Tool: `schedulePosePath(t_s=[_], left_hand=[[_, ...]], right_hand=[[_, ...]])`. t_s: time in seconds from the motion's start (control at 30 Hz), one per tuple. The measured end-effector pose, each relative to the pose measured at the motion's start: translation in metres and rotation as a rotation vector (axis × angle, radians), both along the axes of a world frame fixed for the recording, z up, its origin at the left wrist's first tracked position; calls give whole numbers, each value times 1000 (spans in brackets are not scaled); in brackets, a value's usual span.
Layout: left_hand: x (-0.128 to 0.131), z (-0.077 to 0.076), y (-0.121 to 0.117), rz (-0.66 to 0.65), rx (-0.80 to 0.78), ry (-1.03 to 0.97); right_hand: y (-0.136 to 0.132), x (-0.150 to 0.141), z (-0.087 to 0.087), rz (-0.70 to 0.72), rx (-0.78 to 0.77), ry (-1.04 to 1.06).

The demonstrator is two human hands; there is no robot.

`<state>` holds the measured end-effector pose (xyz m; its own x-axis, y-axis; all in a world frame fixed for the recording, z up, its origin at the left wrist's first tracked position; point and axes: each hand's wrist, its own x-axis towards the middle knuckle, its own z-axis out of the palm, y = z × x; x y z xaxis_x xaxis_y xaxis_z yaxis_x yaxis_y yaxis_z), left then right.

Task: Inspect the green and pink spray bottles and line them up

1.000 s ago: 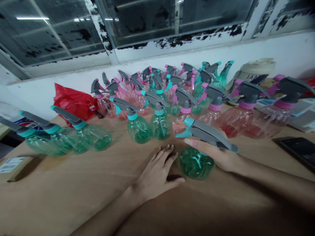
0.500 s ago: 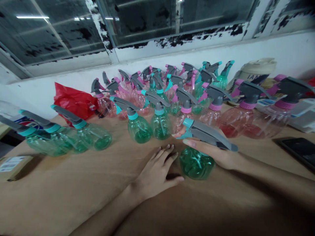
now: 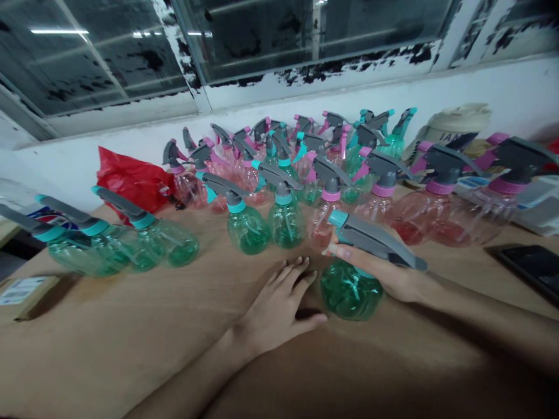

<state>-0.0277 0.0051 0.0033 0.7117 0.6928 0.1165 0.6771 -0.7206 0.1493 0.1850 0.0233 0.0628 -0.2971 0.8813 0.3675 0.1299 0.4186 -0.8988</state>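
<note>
My right hand [image 3: 388,270] is wrapped round the neck and trigger of a green spray bottle [image 3: 350,294] with a grey and turquoise head. The bottle stands on the table, its nozzle facing left. Part of its neck and trigger is hidden by my fingers. Left of it, my left hand [image 3: 279,308] lies flat on the wooden tabletop [image 3: 174,337], fingers spread and holding nothing. Just beyond the hands are two more green spray bottles [image 3: 286,224] and a pink spray bottle [image 3: 323,221].
Several pink and green spray bottles crowd the back by the wall, with a red plastic bag [image 3: 128,180] beside them. More green spray bottles [image 3: 179,244] stand at left, near a small cardboard box [image 3: 28,297]. At right lie a phone [image 3: 533,267] and a beige bag [image 3: 456,125].
My right fingers have drawn the turquoise trigger in toward the neck; it stuck out before. The bottle has shifted very slightly right. My left hand stays put.
</note>
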Motion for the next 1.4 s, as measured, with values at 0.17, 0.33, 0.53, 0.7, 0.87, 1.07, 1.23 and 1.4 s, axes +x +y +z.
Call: schedulePosePath(t_s=[0.17, 0.33, 0.53, 0.7, 0.87, 1.07, 1.23, 1.4], left_hand=[[0, -2, 0, 0, 1, 11], [1, -2, 0, 7, 2, 2], [0, -2, 0, 2, -5, -4], [0, -3, 0, 6, 0, -2], [0, -3, 1, 2, 7, 9], [0, -1, 0, 6, 5, 17], [0, -2, 0, 4, 11, 16], [0, -4, 0, 2, 17, 16]], right_hand=[[0, 0, 2, 107, -29, 9], [-1, 1, 1, 19, -13, -46], [-1, 0, 2, 2, 20, -62], [-1, 0, 0, -4, 30, -67], [-1, 0, -1, 62, 20, -18], [-3, -1, 2, 104, -21, 25], [-1, 0, 2, 30, 46, -11], [2, 1, 0, 41, 88, -28]])
